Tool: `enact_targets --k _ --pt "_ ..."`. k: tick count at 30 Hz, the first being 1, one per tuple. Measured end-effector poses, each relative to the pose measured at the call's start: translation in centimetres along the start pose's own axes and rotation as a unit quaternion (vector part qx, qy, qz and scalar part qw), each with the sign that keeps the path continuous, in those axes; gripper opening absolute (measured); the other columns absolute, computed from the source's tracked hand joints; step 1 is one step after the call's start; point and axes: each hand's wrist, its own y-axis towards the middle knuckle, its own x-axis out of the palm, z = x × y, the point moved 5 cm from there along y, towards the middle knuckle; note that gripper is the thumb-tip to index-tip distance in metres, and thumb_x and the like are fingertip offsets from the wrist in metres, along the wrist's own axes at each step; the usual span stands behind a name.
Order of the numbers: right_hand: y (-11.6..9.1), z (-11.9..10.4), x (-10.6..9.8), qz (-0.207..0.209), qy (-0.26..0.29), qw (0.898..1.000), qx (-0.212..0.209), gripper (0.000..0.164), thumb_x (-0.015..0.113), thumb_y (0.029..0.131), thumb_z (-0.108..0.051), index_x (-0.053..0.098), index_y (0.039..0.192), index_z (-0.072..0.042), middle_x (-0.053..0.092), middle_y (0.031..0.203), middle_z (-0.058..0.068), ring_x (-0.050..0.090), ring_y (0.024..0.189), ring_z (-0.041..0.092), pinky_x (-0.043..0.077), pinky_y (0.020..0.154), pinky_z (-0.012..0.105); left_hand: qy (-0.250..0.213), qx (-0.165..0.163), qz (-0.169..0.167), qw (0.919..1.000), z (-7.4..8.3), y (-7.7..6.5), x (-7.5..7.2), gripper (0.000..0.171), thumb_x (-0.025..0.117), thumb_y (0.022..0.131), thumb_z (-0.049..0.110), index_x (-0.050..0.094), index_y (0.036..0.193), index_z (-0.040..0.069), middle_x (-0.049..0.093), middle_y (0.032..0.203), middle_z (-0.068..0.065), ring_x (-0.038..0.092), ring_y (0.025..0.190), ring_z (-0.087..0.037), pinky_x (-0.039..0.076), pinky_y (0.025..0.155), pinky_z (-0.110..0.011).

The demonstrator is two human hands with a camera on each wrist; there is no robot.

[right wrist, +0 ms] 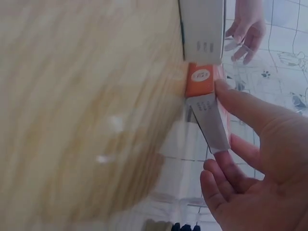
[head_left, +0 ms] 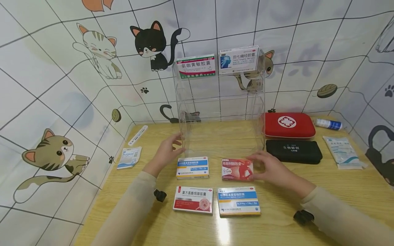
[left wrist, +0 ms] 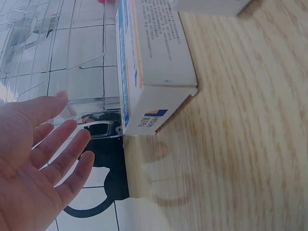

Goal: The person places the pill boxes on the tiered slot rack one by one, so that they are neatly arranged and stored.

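My right hand (head_left: 272, 167) pinches the right end of a red medicine box (head_left: 237, 169), thumb on one edge and fingertips at the opposite one. In the right wrist view, the thumb presses the red box (right wrist: 201, 79) beside its white end flap. At the left side of a clear acrylic display rack (head_left: 200, 104), my left hand (head_left: 167, 150) has its fingers loosely bent and holds nothing. The left wrist view shows its thumb at the clear plastic lip, near a blue-and-white medicine box (left wrist: 166, 48). That box (head_left: 192, 168) lies left of the red one.
Nearer me lie a red-and-white box (head_left: 193, 200) and another blue-and-white box (head_left: 238, 201). The rack's top tier holds a green-and-red box (head_left: 196, 67) and a white-and-blue box (head_left: 239, 61). A red first-aid case (head_left: 287, 125) and black pouch (head_left: 293, 151) stand right; a surgical packet (head_left: 129, 158) lies left.
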Motion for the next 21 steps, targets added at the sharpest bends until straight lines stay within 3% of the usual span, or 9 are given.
enact_targets --k 3,7,11,15,21 --pt "-0.2 -0.6 -0.1 0.021 0.008 1.000 -0.006 0.067 0.093 0.077 -0.037 0.065 0.136 -0.020 0.057 0.138 0.010 0.059 0.124 0.034 0.052 0.104 0.062 0.002 0.001 0.001 1.0000 0.0 -0.1 0.0 0.067 0.074 0.096 0.015 0.043 0.156 0.013 0.061 0.139 -0.010 0.064 0.123 -0.029 0.055 0.102 -0.050" --pt "-0.5 -1.3 -0.5 0.059 0.045 0.997 -0.015 0.046 0.088 0.084 -0.022 0.070 0.125 -0.021 0.065 0.125 0.003 0.069 0.109 0.024 0.061 0.094 0.046 0.001 0.006 0.002 1.0000 0.2 -0.1 0.0 0.067 0.074 0.096 0.016 0.043 0.156 0.012 0.061 0.140 -0.010 0.063 0.123 -0.029 0.056 0.102 -0.050" --pt "-0.6 -2.2 -1.5 0.101 0.079 0.991 -0.040 0.029 0.083 0.088 -0.015 0.074 0.115 -0.023 0.068 0.118 0.000 0.071 0.102 0.018 0.063 0.090 0.039 -0.002 0.010 0.001 0.9999 0.2 -0.1 0.0 0.067 0.075 0.096 0.017 0.043 0.156 0.010 0.061 0.141 -0.010 0.063 0.124 -0.030 0.056 0.101 -0.050" --pt "-0.1 -3.7 -2.9 0.139 0.074 0.984 -0.084 0.026 0.083 0.087 -0.012 0.075 0.110 -0.022 0.069 0.113 -0.004 0.071 0.097 0.014 0.063 0.089 0.035 -0.004 0.007 -0.003 1.0000 0.1 0.0 0.0 0.068 0.074 0.097 0.017 0.043 0.156 0.010 0.061 0.141 -0.010 0.063 0.124 -0.030 0.056 0.101 -0.049" --pt "2.4 -7.2 -6.0 0.175 0.086 0.974 -0.117 0.026 0.082 0.089 -0.012 0.076 0.114 -0.018 0.069 0.114 0.000 0.073 0.098 0.018 0.058 0.089 0.016 0.002 0.004 -0.005 1.0000 0.0 0.0 0.0 0.068 0.074 0.097 0.020 0.042 0.157 0.012 0.061 0.140 -0.010 0.063 0.124 -0.028 0.056 0.102 -0.048"
